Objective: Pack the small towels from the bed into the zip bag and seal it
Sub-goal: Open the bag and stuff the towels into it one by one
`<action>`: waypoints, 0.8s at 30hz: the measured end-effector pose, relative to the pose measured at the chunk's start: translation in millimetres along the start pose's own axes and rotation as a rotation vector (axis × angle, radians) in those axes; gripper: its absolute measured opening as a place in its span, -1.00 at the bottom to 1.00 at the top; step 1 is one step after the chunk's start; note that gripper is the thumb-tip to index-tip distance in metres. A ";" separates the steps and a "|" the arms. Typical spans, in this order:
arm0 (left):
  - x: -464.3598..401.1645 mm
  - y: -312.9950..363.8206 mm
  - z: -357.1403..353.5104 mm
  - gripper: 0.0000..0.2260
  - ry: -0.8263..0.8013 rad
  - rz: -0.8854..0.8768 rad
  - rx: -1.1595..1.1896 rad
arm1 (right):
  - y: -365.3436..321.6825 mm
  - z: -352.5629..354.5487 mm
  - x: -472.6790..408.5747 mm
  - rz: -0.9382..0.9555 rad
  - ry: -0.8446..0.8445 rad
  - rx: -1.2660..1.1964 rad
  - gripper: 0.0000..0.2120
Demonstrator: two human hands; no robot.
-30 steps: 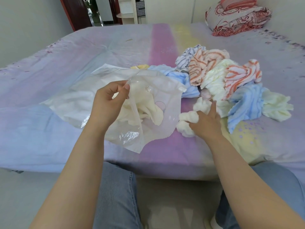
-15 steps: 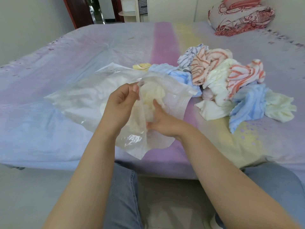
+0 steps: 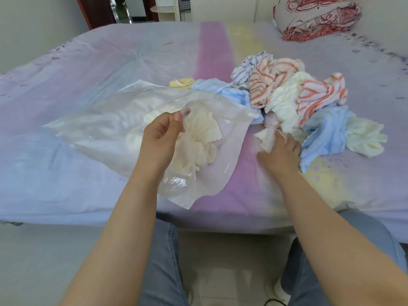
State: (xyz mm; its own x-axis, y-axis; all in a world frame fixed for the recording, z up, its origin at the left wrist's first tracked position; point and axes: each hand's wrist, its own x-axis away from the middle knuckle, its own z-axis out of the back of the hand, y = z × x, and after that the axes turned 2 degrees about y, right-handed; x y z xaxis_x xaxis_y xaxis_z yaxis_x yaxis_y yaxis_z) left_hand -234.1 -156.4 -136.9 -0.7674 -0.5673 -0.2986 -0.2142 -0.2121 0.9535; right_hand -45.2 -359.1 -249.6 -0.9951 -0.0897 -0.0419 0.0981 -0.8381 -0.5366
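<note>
while the left hand (image 3: pixel 162 138) pinches the upper lip of the zip bag (image 3: pixel 106 129) between thumb and curled fingers (image 3: pixel 176 117), it holds that edge lifted so the mouth of the bag gapes toward the right. the bag lies on the bed (image 3: pixel 110 62), clear and crumpled, its closed end spread out to the left and its open end hanging near the bed's front edge. pale cream towels in the bag (image 3: pixel 198 138) sit bunched just behind the opening, seen through the plastic.

the right hand (image 3: pixel 279 151) rests on the bed just right of the bag's mouth, its fingers (image 3: pixel 262 154) curled round a white towel (image 3: pixel 265 138) at the near edge of the towel pile (image 3: pixel 298 102). the towel is gripped, but part of it still touches the pile. the pile holds orange-striped, blue, pale yellow and grey-striped cloths heaped together, with a small yellow towel (image 3: pixel 182 82) lying apart behind the bag.

half a second ago the right hand was inside the bag's mouth, pressed against the towels there; it has since come out and moved right to the pile, where it now grips the white towel. a second ago it was at the pile holding a white towel. the left hand has kept its pinch on the bag's lip throughout, in much the same place.

a patterned pillow (image 3: pixel 318 16) lies at the far right corner of the bed.
</note>
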 end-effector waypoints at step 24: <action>-2.3 0.0 -11.6 -0.71 0.059 -0.009 0.057 | -27.6 37.7 18.5 -0.009 -0.266 -0.364 -0.74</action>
State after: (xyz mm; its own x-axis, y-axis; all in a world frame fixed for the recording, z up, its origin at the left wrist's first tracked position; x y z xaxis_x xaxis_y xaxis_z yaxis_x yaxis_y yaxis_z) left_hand -225.3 -164.3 -136.7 -0.7284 -0.6122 -0.3077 -0.2566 -0.1726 0.9510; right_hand -65.8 -357.9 -203.7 -0.9532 -0.2587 0.1566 0.0314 -0.5997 -0.7996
